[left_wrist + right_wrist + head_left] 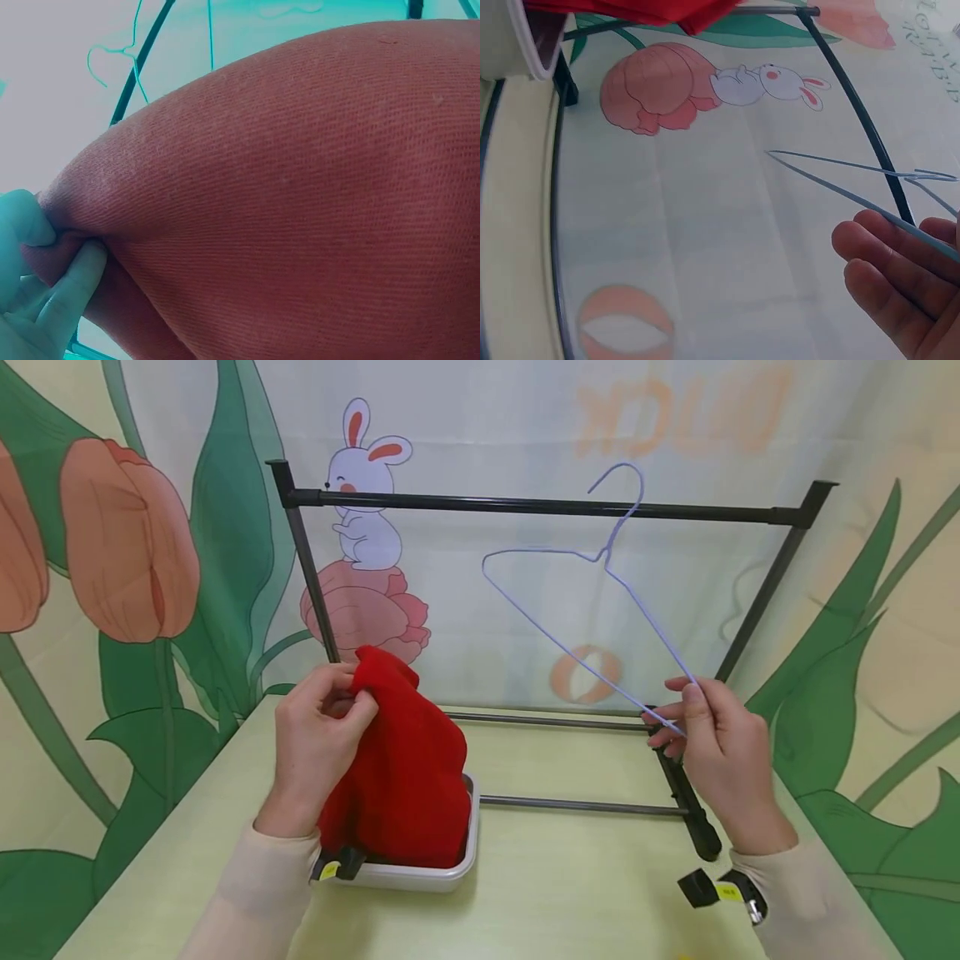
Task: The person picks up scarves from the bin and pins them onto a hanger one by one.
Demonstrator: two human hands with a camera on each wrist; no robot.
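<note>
A piece of red ribbed cloth (412,760) is raised by its top edge from a white bin (442,881), its lower part still inside. My left hand (318,739) pinches that edge between thumb and fingers; the left wrist view shows the knit cloth (285,195) bunched at the fingertips. On the right, my right hand (723,743) holds a thin lilac wire hanger (551,635) by its lower right corner. The hanger tilts, hook up, and its hook overlaps the rack's top bar in the head view. In the right wrist view the hanger's wire (832,187) lies across the fingers.
A black garment rack (510,505) stands on the pale table (570,877), with low bars (585,805) running along the tabletop. Behind it hangs a printed curtain (480,435) with a rabbit and flowers. The bin stands at the rack's left front.
</note>
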